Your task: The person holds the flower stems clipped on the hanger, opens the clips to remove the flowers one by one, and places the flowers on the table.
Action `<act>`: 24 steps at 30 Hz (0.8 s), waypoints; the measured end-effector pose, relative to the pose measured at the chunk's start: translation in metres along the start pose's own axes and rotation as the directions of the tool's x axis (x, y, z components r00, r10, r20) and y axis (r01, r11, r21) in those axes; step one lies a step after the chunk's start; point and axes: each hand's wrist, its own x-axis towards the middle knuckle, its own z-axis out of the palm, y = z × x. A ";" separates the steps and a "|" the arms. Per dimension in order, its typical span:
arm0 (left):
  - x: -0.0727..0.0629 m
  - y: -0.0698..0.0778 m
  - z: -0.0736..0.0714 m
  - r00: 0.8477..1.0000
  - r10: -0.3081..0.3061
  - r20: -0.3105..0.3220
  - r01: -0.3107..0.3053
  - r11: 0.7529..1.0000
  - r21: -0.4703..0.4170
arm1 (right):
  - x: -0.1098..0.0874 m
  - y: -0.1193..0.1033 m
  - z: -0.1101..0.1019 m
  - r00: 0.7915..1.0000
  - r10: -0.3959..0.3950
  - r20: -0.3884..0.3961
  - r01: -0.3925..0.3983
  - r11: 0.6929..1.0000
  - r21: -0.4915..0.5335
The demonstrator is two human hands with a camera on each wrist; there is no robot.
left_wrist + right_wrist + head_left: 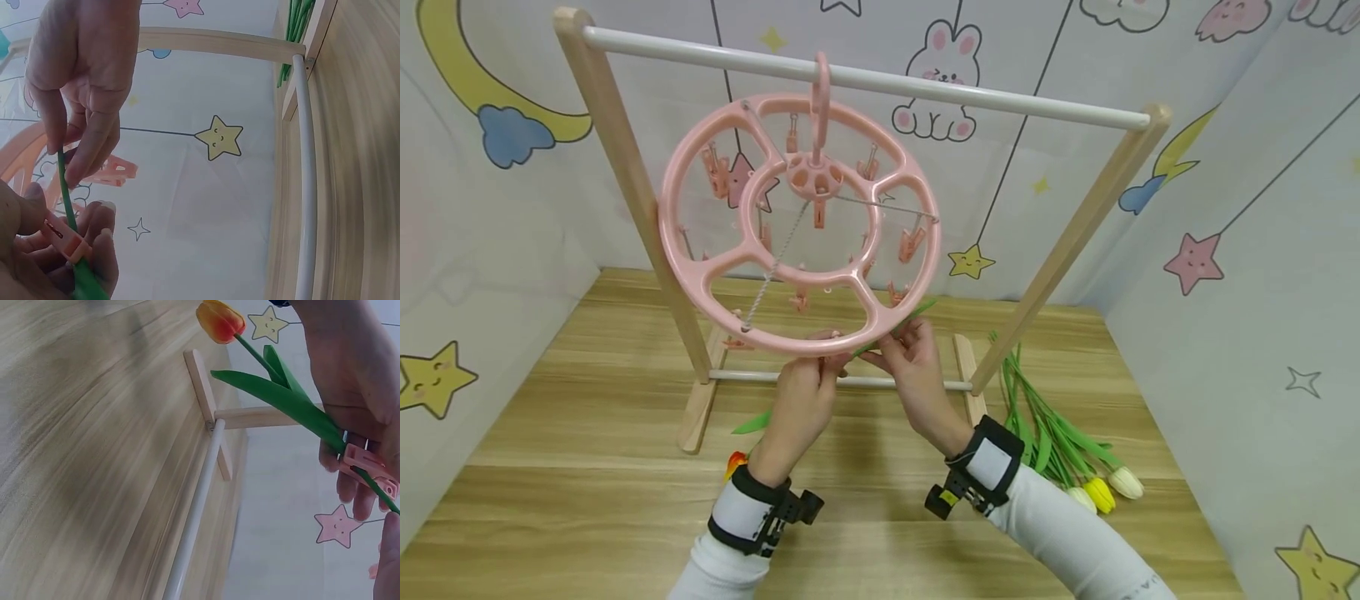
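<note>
My left hand holds a pink clothespin under the near rim of a round pink hanger. An orange-and-yellow tulip has its green stem passing through the clothespin, and its blossom points down toward the table side. Between thumb and fingers my right hand pinches the thin end of that stem, a short way from the clothespin. In the head view the left forearm and hand cover most of the flower. Whether the clothespin's jaws grip the stem cannot be told.
The hanger hooks over the white top bar of a wooden-legged rack, several clothespins dangling from it. A white lower bar runs near the hands. White and yellow tulips lie on the wooden table to the right. Patterned walls stand behind and beside.
</note>
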 end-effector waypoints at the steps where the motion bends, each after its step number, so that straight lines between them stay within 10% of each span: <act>1: 0.000 0.000 -0.001 1.000 -0.003 0.005 0.003 1.000 -0.004 | 0.000 0.001 0.000 1.000 0.004 0.002 -0.004 1.000 -0.005; 24: 0.001 0.000 -0.007 0.996 -0.062 -0.062 0.064 0.998 0.023 | -0.003 0.001 0.006 1.000 0.001 0.010 -0.001 1.000 -0.026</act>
